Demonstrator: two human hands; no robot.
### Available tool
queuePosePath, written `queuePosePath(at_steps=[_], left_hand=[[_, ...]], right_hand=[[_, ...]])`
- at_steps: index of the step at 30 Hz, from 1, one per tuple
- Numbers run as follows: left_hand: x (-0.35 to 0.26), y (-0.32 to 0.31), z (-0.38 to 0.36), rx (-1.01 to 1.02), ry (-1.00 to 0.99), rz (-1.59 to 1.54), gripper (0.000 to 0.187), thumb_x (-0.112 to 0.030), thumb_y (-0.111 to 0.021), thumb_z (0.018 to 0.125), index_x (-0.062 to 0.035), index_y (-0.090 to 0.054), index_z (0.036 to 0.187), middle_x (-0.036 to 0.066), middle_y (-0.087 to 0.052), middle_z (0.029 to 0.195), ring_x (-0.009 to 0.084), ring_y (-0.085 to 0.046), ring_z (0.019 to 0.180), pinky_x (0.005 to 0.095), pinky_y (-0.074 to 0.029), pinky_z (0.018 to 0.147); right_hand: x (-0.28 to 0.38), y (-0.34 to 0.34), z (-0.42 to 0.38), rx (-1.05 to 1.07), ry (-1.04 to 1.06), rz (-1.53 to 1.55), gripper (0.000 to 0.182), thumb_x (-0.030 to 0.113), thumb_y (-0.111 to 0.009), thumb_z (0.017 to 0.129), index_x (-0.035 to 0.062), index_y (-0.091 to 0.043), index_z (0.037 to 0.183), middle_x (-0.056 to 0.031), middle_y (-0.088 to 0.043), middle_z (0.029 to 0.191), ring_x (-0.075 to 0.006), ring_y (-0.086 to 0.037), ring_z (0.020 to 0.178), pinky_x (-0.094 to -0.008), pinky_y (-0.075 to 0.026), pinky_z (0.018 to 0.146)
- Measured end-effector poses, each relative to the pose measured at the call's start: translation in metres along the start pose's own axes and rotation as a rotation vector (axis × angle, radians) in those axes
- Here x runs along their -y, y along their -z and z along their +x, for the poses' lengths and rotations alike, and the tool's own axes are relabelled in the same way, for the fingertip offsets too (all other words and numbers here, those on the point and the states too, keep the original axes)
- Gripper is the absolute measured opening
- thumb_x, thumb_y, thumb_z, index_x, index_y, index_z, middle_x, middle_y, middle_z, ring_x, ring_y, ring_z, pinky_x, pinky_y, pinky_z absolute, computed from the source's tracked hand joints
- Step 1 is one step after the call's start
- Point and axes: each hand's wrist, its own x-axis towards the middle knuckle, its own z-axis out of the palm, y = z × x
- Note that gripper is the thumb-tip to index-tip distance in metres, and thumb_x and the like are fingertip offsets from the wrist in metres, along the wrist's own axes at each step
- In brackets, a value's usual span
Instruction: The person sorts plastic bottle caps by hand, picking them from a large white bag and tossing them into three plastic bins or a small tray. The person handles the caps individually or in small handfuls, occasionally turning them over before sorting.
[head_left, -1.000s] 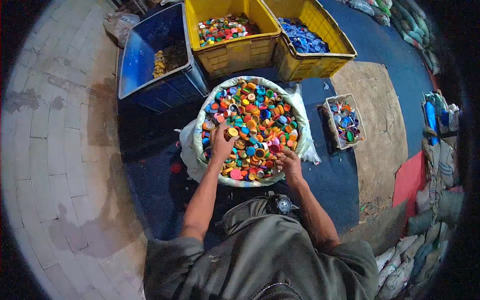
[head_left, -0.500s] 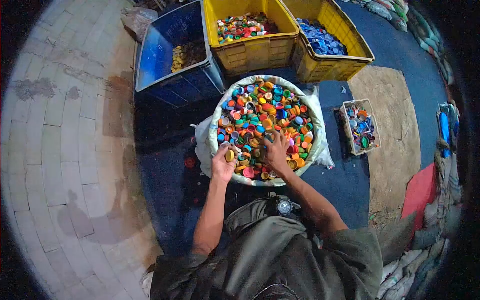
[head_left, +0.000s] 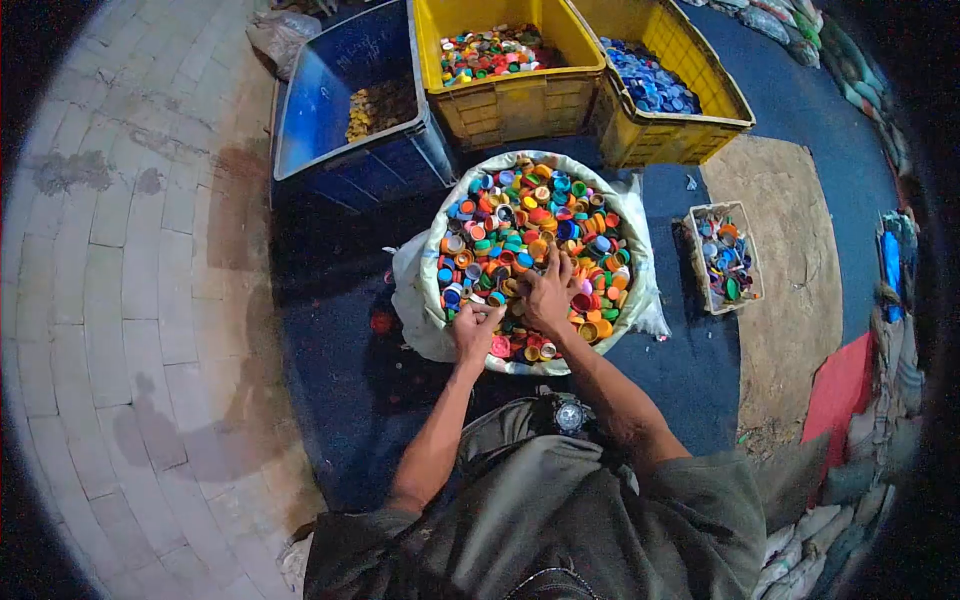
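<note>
A round white sack (head_left: 432,262) with a rolled rim is full of bottle caps (head_left: 505,243) in many colours. Over the near left part of the caps is my left hand (head_left: 476,332), its fingers bent; whatever they hold, if anything, is too small to make out. My right hand (head_left: 547,298) reaches into the middle of the pile, fingers spread down among the caps. Orange and yellow caps lie just right of it.
Beyond the sack stand a blue bin (head_left: 345,155) with some yellow caps, a yellow bin (head_left: 520,100) with mixed caps and another yellow bin (head_left: 680,135) with blue caps. A white basket (head_left: 708,290) of small items sits on the right, by brown sheeting (head_left: 780,260).
My left hand has moved right and inward over the caps; the yellow cap it held is no longer visible in it. My right hand has shifted slightly among the caps.
</note>
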Motion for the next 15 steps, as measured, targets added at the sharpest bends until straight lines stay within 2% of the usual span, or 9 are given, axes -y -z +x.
queuePosePath(at_steps=[1, 4, 5, 8, 9, 11, 13, 15], left_hand=[[0.005, -0.004, 0.004, -0.01, -0.084, 0.029, 0.027, -0.017, -0.077, 0.075, -0.0015, -0.058, 0.087, 0.0, -0.054, 0.064, 0.0127, -0.051, 0.059, 0.0309, -0.043, 0.057], [-0.004, -0.01, 0.01, -0.018, -0.468, 0.465, 0.033, -0.014, -0.077, 0.074, -0.0008, -0.056, 0.097, 0.007, -0.06, 0.066, 0.0227, -0.06, 0.064, 0.0361, -0.046, 0.06], [-0.001, -0.013, 0.013, 0.032, -0.429, 0.529, 0.042, -0.011, -0.074, 0.075, -0.0017, -0.053, 0.11, 0.015, -0.064, 0.081, 0.0332, -0.063, 0.076, 0.0417, -0.048, 0.065], [0.004, -0.023, 0.022, 0.034, -0.608, 0.609, 0.051, -0.009, -0.071, 0.076, -0.0018, -0.047, 0.121, 0.019, -0.063, 0.095, 0.0366, -0.062, 0.083, 0.0445, -0.049, 0.069], [0.002, -0.026, 0.025, 0.07, -0.606, 0.688, 0.057, -0.009, -0.069, 0.078, -0.0011, -0.041, 0.128, 0.024, -0.06, 0.104, 0.0404, -0.061, 0.088, 0.0465, -0.049, 0.072], [-0.001, -0.031, 0.026, 0.062, -0.522, 0.754, 0.058, -0.012, -0.068, 0.079, -0.0006, -0.039, 0.129, 0.026, -0.06, 0.102, 0.0414, -0.061, 0.088, 0.0466, -0.05, 0.073], [-0.003, -0.036, 0.027, 0.039, -0.474, 0.829, 0.06, -0.019, -0.067, 0.082, -0.0007, -0.036, 0.131, 0.028, -0.061, 0.097, 0.042, -0.062, 0.086, 0.0476, -0.05, 0.07], [-0.01, -0.04, 0.025, 0.054, -0.388, 0.925, 0.062, -0.022, -0.067, 0.083, -0.0013, -0.035, 0.131, 0.026, -0.061, 0.094, 0.0415, -0.062, 0.083, 0.0482, -0.05, 0.068]], right_hand=[[0.005, 0.015, 0.0, 0.02, -0.023, 0.058, 0.024, 0.031, -0.065, 0.078, 0.0209, -0.071, 0.098, -0.0201, -0.026, 0.147, -0.0397, -0.025, 0.132, -0.0581, -0.024, 0.098], [-0.004, 0.022, 0.002, -0.056, -0.088, 0.181, 0.023, 0.031, -0.069, 0.077, 0.016, -0.071, 0.095, -0.0237, -0.03, 0.144, -0.0414, -0.028, 0.13, -0.0583, -0.025, 0.099], [-0.009, 0.027, 0.002, -0.077, -0.121, 0.295, 0.02, 0.029, -0.069, 0.078, 0.0128, -0.07, 0.09, -0.0264, -0.036, 0.139, -0.0432, -0.032, 0.127, -0.0559, -0.026, 0.101], [-0.032, 0.035, -0.002, -0.117, -0.108, 0.471, 0.025, 0.027, -0.069, 0.081, 0.0057, -0.064, 0.094, -0.0232, -0.042, 0.134, -0.0369, -0.04, 0.123, -0.045, -0.036, 0.095], [-0.031, 0.05, -0.004, -0.057, -0.222, 0.69, 0.023, 0.026, -0.065, 0.085, 0.0041, -0.064, 0.09, -0.0235, -0.048, 0.132, -0.0347, -0.046, 0.12, -0.0442, -0.033, 0.1], [-0.049, 0.049, -0.014, 0.061, -0.396, 1.025, 0.022, 0.025, -0.062, 0.088, 0.0026, -0.061, 0.09, -0.0187, -0.052, 0.129, -0.0266, -0.051, 0.112, -0.0386, -0.038, 0.095], [-0.063, 0.061, -0.024, 0.207, -0.569, 1.396, 0.019, 0.022, -0.057, 0.093, 0.0037, -0.057, 0.09, -0.0098, -0.057, 0.122, -0.0137, -0.055, 0.097, -0.0278, -0.043, 0.083], [-0.069, 0.068, -0.036, 0.186, -0.635, 1.62, 0.018, 0.02, -0.055, 0.094, 0.0034, -0.058, 0.101, -0.0076, -0.06, 0.115, -0.0125, -0.057, 0.091, -0.026, -0.045, 0.077]])
